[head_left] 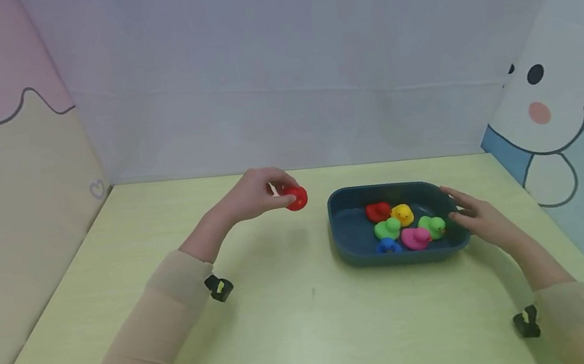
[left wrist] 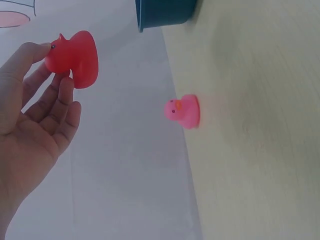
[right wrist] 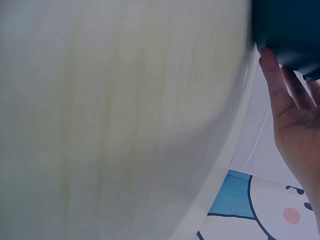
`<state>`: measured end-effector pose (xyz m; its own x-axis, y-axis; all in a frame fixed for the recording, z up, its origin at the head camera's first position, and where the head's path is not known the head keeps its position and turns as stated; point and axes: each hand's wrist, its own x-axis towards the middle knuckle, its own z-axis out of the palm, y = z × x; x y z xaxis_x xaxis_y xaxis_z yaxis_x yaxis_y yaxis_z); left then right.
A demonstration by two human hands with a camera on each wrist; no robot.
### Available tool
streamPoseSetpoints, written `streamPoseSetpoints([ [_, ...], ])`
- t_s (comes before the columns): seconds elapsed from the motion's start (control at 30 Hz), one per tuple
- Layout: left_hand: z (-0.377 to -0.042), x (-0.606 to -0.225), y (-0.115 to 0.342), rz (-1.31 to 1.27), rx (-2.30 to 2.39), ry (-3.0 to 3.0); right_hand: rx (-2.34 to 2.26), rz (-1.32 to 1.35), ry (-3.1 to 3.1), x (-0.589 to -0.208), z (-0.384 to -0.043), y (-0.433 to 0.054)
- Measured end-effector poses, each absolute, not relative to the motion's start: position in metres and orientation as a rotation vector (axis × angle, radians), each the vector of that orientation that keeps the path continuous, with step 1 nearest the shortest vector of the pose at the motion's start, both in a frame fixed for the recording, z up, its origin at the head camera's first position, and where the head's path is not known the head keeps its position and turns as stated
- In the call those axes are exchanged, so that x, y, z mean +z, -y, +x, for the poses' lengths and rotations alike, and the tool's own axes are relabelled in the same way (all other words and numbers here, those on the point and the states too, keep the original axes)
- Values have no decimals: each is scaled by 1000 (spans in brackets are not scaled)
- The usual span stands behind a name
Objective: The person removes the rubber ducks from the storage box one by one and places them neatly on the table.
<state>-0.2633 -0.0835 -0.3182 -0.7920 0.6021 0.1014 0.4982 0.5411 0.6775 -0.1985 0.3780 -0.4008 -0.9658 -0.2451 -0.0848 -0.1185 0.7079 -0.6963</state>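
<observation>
Your left hand (head_left: 256, 194) pinches a glossy red toy duck (head_left: 299, 199) above the pale yellow surface (head_left: 294, 336) — left of the dark blue rounded-rectangular tray (head_left: 397, 257) holding small coloured ducks (head_left: 415, 238) — while your right hand (head_left: 487, 223) touches its right end, fingers extended.

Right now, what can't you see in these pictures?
Head view: the loose pink duck, probably behind the left hand.
Left wrist view: most of the tray, past the top edge.
Right wrist view: the tray's ducks, behind its wall; some of the right hand, past the right edge.
</observation>
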Motion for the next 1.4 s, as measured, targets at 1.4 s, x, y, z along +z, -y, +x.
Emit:
streamPoseSetpoints([
  [1.4,-333,-387,127,552,995,-2741,-1146,-316,-2729,-404,-197,-374],
])
